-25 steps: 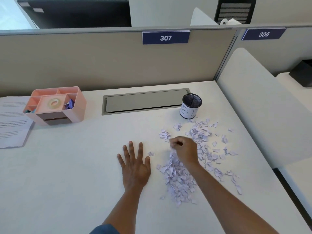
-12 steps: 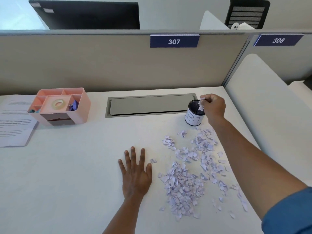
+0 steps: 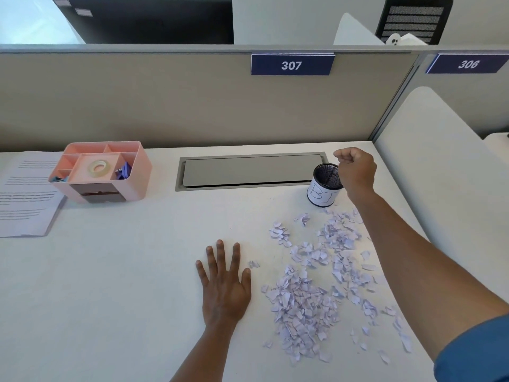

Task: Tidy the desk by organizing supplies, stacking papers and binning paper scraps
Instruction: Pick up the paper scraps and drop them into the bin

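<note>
Several pale lilac paper scraps [image 3: 303, 307] lie scattered over the right part of the white desk [image 3: 124, 285], thickest in a heap beside my left hand. A black mesh cup with a white label, the bin [image 3: 321, 194], stands just behind them. My right hand [image 3: 356, 169] hovers at the bin's right rim with its fingers curled into a fist; no scrap shows in it. My left hand [image 3: 224, 285] rests flat on the desk, fingers spread, left of the heap.
A pink organizer [image 3: 135, 183] holding a tape roll [image 3: 97, 168] and clips stands at the back left, next to printed sheets [image 3: 24, 199]. A grey cable hatch [image 3: 248, 172] lies along the partition. A white side divider [image 3: 440, 175] borders the desk's right edge.
My right hand pinched scraps from the pile, carried them back to the bin and held them over it; now it is a fist with no paper showing. My left hand stayed put.
</note>
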A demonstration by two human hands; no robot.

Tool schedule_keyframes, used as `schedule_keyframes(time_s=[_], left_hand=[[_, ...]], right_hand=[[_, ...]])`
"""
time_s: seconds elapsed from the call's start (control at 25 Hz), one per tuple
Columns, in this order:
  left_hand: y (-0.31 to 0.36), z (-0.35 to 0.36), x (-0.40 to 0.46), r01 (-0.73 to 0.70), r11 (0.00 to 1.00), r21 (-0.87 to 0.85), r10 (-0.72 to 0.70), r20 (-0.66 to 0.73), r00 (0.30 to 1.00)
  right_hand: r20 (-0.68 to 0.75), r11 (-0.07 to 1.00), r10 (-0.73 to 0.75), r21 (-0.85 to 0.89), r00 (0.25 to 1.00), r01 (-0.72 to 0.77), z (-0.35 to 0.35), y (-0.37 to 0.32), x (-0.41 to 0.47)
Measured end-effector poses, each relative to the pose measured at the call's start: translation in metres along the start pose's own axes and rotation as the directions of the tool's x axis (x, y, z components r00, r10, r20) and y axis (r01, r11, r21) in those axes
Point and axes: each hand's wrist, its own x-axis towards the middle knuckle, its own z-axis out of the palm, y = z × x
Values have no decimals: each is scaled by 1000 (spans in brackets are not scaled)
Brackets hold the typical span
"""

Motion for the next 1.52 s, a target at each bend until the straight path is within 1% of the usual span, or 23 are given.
schedule_keyframes(time_s=[0.08, 0.12, 0.16, 0.2, 0.28, 0.36, 0.44, 0.52, 0.56, 0.64, 0.76, 0.84, 0.92, 1.0, 1.08, 1.2, 1.28, 1.32, 1.36, 1.44, 1.48, 1.52], left_hand=[[1, -1, 1, 1, 1000, 0, -1, 1, 1000], [1, -1, 1, 1, 1000, -3, -1, 5, 1000], [1, -1, 0, 1, 1000, -3, -1, 7, 1000], [0, -1, 0, 2, 1000, 1, -2, 8, 1000], [0, -2, 0, 5, 1000, 7, -5, 14, 1000], [1, -2, 0, 4, 1000, 1, -4, 14, 1000], [2, -2, 1, 3, 1000, -8, -3, 10, 1000], [2, -1, 1, -1, 1000, -18, 1, 4, 1000], [1, -1, 0, 0, 1000, -19, 1, 2, 1000], [0, 0, 0, -1, 1000, -11, 1, 4, 1000], [0, 0, 1, -5, 1000, -12, 5, 1, 1000], [0, 0, 0, -7, 1000, -13, 7, 0, 1000], [0, 0, 1, -9, 1000, -10, 9, 3, 1000], [-1, 1, 1, -7, 1000, -12, 7, 4, 1000], [-1, 1, 1, -4, 1000, -14, 4, 1, 1000], [0, 1, 0, -7, 1000, -14, 7, 0, 1000], [0, 1, 0, -7, 1000, -17, 7, 0, 1000], [0, 1, 0, -5, 1000, -18, 5, 3, 1000], [0, 1, 0, -6, 1000, -16, 6, 4, 1000], [0, 0, 0, -9, 1000, -12, 9, 0, 1000], [0, 0, 0, -9, 1000, -13, 9, -1, 1000], [0, 0, 0, -9, 1000, -16, 9, -1, 1000]], right_hand=[[-50, 995, -95, 26, 994, 96, -3, -11, -9], [-48, 988, -149, 40, 988, 150, -2, -16, -17], [-14, 979, -195, 59, 981, 196, 1, -18, -28], [54, 971, -232, 75, 971, 228, 7, -18, -41], [262, 966, -257, 61, 930, 249, 24, -9, -72], [459, 956, -218, -76, 861, 282, 37, 8, -97], [565, 901, -115, -288, 817, 326, 46, 29, -108], [588, 809, 15, -482, 809, 336, 49, 43, -107], [590, 761, 68, -552, 804, 341, 50, 47, -105], [606, 711, 119, -605, 786, 358, 56, 49, -105], [662, 710, 63, -556, 747, 433, 68, 45, -118], [677, 701, 21, -535, 736, 472, 76, 45, -135], [657, 670, -2, -559, 754, 489, 80, 45, -152], [625, 609, -44, -602, 780, 517, 81, 44, -166], [611, 574, -73, -621, 788, 534, 79, 44, -175], [604, 597, -84, -606, 792, 526, 72, 47, -181], [602, 591, -116, -597, 790, 542, 66, 49, -184], [594, 621, -134, -573, 793, 534, 63, 51, -185], [572, 686, -141, -532, 808, 496, 59, 51, -184], [494, 853, -112, -397, 862, 338, 48, 49, -175], [448, 919, -85, -310, 890, 244, 43, 47, -168], [411, 958, -59, -234, 910, 168, 37, 44, -160]])
